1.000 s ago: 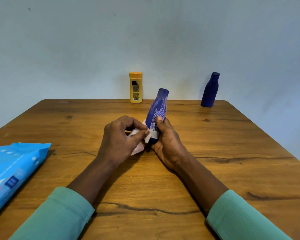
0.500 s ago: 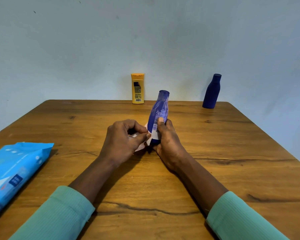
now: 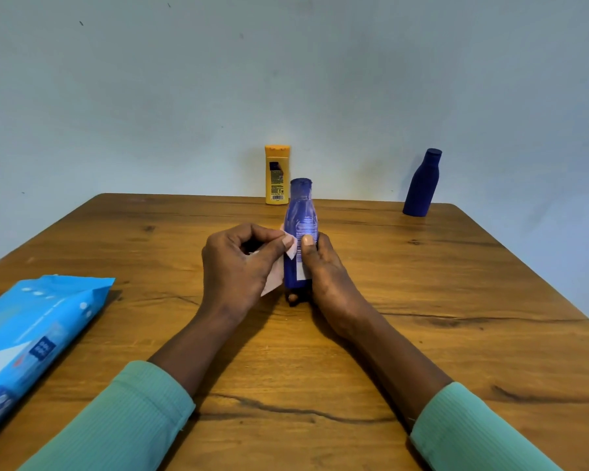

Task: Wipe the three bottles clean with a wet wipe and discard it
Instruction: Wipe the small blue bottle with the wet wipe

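Lying flat at the near left of the wooden table point(image 3: 456, 300), a blue pack of wipes point(image 3: 38, 334) was noted. At mid-table the right hand point(image 3: 330, 277) gripped the lower body of a blue bottle point(image 3: 300, 229), thumb on its label, holding it roughly upright. The left hand point(image 3: 233, 266) pinched a white wet wipe point(image 3: 274, 280) against the bottle's left side. At the far edge stood a yellow bottle point(image 3: 277, 175) and, well apart to its right, a dark blue bottle point(image 3: 422, 183)
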Motion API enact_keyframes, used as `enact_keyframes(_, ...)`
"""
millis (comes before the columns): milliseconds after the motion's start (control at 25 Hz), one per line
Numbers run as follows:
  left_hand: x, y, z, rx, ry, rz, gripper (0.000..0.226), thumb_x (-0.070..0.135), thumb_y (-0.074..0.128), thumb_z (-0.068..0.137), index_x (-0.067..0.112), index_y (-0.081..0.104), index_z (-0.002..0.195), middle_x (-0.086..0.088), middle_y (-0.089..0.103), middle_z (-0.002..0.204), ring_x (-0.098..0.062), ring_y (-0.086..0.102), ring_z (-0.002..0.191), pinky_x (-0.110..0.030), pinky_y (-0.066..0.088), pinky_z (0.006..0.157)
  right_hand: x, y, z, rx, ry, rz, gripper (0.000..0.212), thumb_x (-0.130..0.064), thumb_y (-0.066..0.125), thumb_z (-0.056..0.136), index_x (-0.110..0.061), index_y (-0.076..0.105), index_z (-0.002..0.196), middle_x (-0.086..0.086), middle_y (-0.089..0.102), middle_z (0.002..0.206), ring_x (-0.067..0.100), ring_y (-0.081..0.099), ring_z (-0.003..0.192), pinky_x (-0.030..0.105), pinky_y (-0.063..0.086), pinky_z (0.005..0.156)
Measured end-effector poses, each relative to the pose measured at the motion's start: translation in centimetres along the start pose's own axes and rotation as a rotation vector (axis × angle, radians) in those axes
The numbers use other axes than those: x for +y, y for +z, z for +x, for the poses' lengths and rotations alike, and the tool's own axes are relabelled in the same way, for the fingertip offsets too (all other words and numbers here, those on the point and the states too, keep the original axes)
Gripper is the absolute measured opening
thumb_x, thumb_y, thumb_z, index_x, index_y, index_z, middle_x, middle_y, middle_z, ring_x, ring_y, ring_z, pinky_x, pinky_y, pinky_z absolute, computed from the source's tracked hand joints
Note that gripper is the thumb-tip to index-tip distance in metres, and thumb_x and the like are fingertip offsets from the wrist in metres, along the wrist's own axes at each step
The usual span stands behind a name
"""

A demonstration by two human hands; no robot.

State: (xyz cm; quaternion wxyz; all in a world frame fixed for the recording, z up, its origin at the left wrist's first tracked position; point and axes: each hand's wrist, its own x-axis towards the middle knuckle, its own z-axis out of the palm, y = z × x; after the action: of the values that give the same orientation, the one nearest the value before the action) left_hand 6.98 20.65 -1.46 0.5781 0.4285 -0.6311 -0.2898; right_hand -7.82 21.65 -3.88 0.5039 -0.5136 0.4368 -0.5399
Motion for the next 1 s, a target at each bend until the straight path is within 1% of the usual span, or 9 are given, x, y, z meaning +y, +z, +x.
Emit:
enact_keyframes(160, 0.1, -0.1, -0.2, -0.136, -0.054, 0.068, 0.007, 0.021, 0.084, 0.085, 0.018, 0.080, 0.090, 0.006, 0.080, 0.088, -0.005, 0.076, 0.087, -0.033, 0.065, 0.075, 0.2, -0.4, 0.3, 0.047, 0.005, 0.049, 0.040, -0.050, 0.034, 0.109, -0.028, 0.043, 0.141, 0.015, 0.069, 0.117, 0.024, 0.068, 0.085, 0.035, 0.055, 0.061)
enact_keyframes(280, 0.0, 0.1, -0.4, -0.239, -0.019, 0.198, 0.008, 0.026, 0.086, 0.083, 0.022, 0.080, 0.088, 0.011, 0.079, 0.085, 0.001, 0.074, 0.087, -0.027, 0.063, 0.069, 0.1, -1.0, 0.8, 0.105, 0.052, 0.111, 0.043, -0.049, 0.033, 0.110, -0.024, 0.041, 0.143, 0.016, 0.067, 0.122, 0.031, 0.071, 0.100, 0.045, 0.061, 0.073)
enact_keyframes(400, 0.1, 0.2, -0.4, -0.211, 0.002, 0.163, 0.008, 0.025, 0.086, 0.083, 0.021, 0.080, 0.088, 0.009, 0.079, 0.085, -0.003, 0.075, 0.085, -0.028, 0.063, 0.071, -0.3, -1.0, 0.3, 0.068, 0.033, 0.001, 0.041, -0.051, 0.031, 0.109, -0.025, 0.040, 0.140, 0.013, 0.068, 0.110, 0.017, 0.069, 0.077, 0.032, 0.055, 0.059)
enact_keyframes(480, 0.2, 0.2, -0.4, -0.084, -0.027, 0.043, 0.009, 0.021, 0.086, 0.083, 0.017, 0.080, 0.089, 0.006, 0.080, 0.085, -0.008, 0.077, 0.083, -0.033, 0.064, 0.075, -0.3, -0.4, -0.1, 0.022, -0.013, -0.081, 0.039, -0.052, 0.032, 0.109, -0.028, 0.043, 0.138, 0.010, 0.067, 0.102, 0.013, 0.065, 0.068, 0.030, 0.053, 0.057)
enact_keyframes(640, 0.0, -0.2, 0.0, 0.044, -0.081, -0.107, 0.011, 0.021, 0.084, 0.085, 0.014, 0.080, 0.092, 0.002, 0.081, 0.091, -0.012, 0.077, 0.089, -0.036, 0.064, 0.079, 0.5, 0.0, 0.1, -0.030, -0.049, -0.053, 0.041, -0.054, 0.041, 0.107, -0.030, 0.049, 0.141, 0.007, 0.070, 0.122, 0.023, 0.073, 0.104, 0.043, 0.061, 0.086)
enact_keyframes(720, 0.2, 0.0, -0.3, -0.086, -0.089, -0.031, 0.010, 0.021, 0.084, 0.085, 0.014, 0.079, 0.091, 0.002, 0.080, 0.089, -0.010, 0.077, 0.088, -0.034, 0.064, 0.078, 0.1, -0.3, 0.0, 0.004, -0.021, -0.031, 0.043, -0.055, 0.038, 0.108, -0.029, 0.046, 0.140, 0.012, 0.068, 0.121, 0.022, 0.072, 0.096, 0.038, 0.060, 0.074)
enact_keyframes(800, 0.4, 0.5, -0.9, -0.204, -0.057, 0.063, 0.008, 0.022, 0.085, 0.085, 0.017, 0.080, 0.088, 0.006, 0.080, 0.085, -0.007, 0.075, 0.083, -0.026, 0.060, 0.074, -0.4, -0.8, 0.0, 0.057, 0.007, -0.004, 0.045, -0.056, 0.033, 0.108, -0.028, 0.042, 0.141, 0.013, 0.063, 0.122, 0.020, 0.067, 0.098, 0.039, 0.060, 0.078)
enact_keyframes(880, 0.6, 1.1, -1.3, -0.221, 0.014, 0.110, 0.007, 0.023, 0.086, 0.084, 0.020, 0.081, 0.086, 0.009, 0.079, 0.082, -0.005, 0.074, 0.080, -0.021, 0.057, 0.071, -0.8, -1.2, 0.0, 0.075, 0.007, 0.090, 0.047, -0.059, 0.036, 0.105, -0.034, 0.037, 0.145, 0.004, 0.059, 0.122, 0.017, 0.064, 0.106, 0.045, 0.058, 0.093)
enact_keyframes(1000, 0.7, 1.4, -1.5, -0.139, 0.084, 0.057, 0.007, 0.020, 0.086, 0.085, 0.018, 0.080, 0.087, 0.007, 0.079, 0.085, -0.008, 0.075, 0.082, -0.029, 0.061, 0.073, -1.0, -0.8, 0.0, 0.007, -0.002, 0.114, 0.046, -0.062, 0.041, 0.104, -0.035, 0.048, 0.141, 0.009, 0.064, 0.115, 0.021, 0.066, 0.095, 0.041, 0.056, 0.078)
